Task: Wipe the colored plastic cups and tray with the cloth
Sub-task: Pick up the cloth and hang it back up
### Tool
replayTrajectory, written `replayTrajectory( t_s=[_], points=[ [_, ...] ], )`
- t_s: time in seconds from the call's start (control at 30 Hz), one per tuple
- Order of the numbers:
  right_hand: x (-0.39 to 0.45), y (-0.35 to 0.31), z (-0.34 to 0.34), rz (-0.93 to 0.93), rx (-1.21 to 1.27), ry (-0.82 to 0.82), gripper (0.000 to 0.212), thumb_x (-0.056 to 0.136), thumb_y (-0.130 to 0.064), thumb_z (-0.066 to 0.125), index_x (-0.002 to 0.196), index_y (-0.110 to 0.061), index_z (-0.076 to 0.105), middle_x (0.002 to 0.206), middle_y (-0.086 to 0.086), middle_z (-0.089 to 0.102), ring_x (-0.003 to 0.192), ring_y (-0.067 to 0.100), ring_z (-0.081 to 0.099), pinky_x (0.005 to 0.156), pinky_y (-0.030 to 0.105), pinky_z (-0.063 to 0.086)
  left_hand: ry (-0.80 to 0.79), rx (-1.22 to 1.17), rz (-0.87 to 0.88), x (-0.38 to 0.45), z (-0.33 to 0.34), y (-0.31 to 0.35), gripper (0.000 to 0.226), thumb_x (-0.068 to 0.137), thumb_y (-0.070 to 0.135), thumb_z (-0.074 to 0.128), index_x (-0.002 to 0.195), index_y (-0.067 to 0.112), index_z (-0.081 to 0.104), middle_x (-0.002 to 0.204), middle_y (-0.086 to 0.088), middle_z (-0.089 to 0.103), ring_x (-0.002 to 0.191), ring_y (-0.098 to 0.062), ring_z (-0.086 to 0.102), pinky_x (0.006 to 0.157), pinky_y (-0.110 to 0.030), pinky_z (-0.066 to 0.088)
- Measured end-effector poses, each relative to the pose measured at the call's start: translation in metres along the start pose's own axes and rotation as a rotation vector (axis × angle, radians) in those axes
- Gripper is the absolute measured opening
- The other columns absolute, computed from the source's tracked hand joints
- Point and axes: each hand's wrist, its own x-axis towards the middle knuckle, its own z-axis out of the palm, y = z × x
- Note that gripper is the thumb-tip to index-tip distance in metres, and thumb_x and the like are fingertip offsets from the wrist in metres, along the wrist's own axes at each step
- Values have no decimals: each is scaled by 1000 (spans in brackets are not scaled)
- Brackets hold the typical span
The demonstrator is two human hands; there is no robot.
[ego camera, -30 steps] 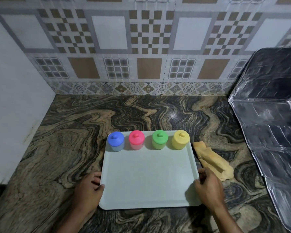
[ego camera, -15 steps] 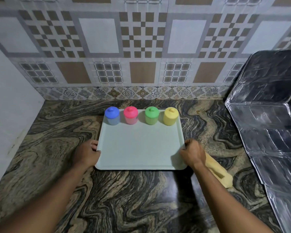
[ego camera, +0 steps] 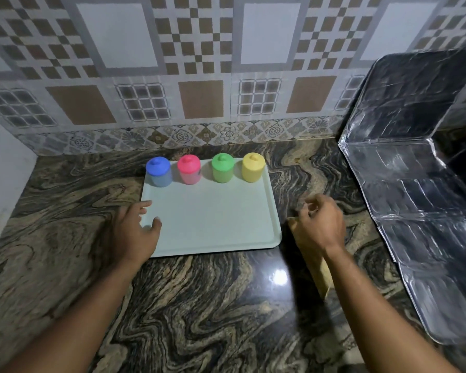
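The pale tray [ego camera: 213, 219] is lying flat on the marbled counter [ego camera: 199, 305], its long axis running left to right, with its far edge toward the tiled wall [ego camera: 199, 63]. Four lidded cups are standing upright in a row along that far edge: the blue cup [ego camera: 158, 172] at the left, then the pink cup [ego camera: 189, 169], the green cup [ego camera: 222, 168] and the yellow cup [ego camera: 253, 167] at the right, each with its knob pointing up. The yellowish cloth [ego camera: 316, 267] is lying on the counter just right of the tray's near right corner, stretching toward the near side, mostly hidden under the right hand and wrist.

The left hand [ego camera: 136, 231] is resting over the tray's left edge with fingers relaxed and spread, holding nothing. The right hand [ego camera: 319, 224] is hovering above the cloth with fingers curled; whether it is pinching the cloth cannot be told.

Half a second ago both hands were gripping the tray's side edges; the right one is now off the tray and over the cloth, and the left one is loosened. A foil splash guard [ego camera: 414, 184] is standing at the right.
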Motion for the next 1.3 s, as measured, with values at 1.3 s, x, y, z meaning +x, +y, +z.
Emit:
replayTrajectory(
  t_s=[1.3],
  points=[
    [-126,-90,-132,-707,397,-14,14,84,-7,83,90,-17,76,86,-14,56,81,5,55,70,17,38,-190,-567,736,-116,-97,173,30,85,4,81,112,17,79,97,4,77,92,-15,74,88,-33,58]
  ],
)
